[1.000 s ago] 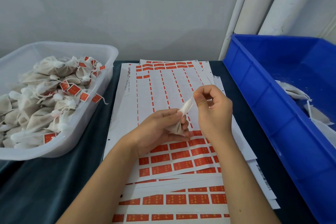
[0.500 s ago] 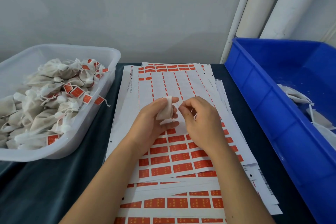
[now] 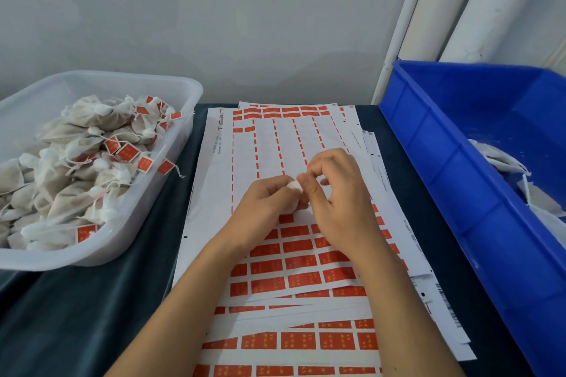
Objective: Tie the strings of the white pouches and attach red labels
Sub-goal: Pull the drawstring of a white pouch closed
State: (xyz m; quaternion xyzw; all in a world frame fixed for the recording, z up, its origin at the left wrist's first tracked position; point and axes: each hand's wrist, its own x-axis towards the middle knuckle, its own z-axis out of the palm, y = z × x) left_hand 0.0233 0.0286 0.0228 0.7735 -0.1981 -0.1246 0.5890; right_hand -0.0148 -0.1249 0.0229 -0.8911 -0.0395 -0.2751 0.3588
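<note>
Overhead, head view: two bare forearms reach in from the bottom edge and meet over the middle of the table [image 3: 92,315].
Left hand [image 3: 263,205]: fingers curled round a small white pouch [image 3: 293,193], a firm grip that hides most of it; only the bunched top and a strip of its side show.
Right hand [image 3: 335,202]: thumb and forefinger pinched together at the top of the same pouch, the other fingers loosely bent; whether a string lies in that pinch is too small to tell.
White pouch: held just above the label sheets, between the two hands, near the middle of the table.
Label sheets [image 3: 275,144]: a fanned stack of white sheets under the hands; the upper part of the top sheet is mostly peeled, and rows of red labels [image 3: 298,263] fill the lower part.
Clear tub [image 3: 171,82]: on the left of the table, heaped with filled pouches [image 3: 73,187], many tied and carrying red tags.
Blue bin [image 3: 459,193]: on the right of the table, with a few flat white pouches lying against its far right side.
Background: a grey wall, with white pipes [image 3: 435,18] upright behind the blue bin.
</note>
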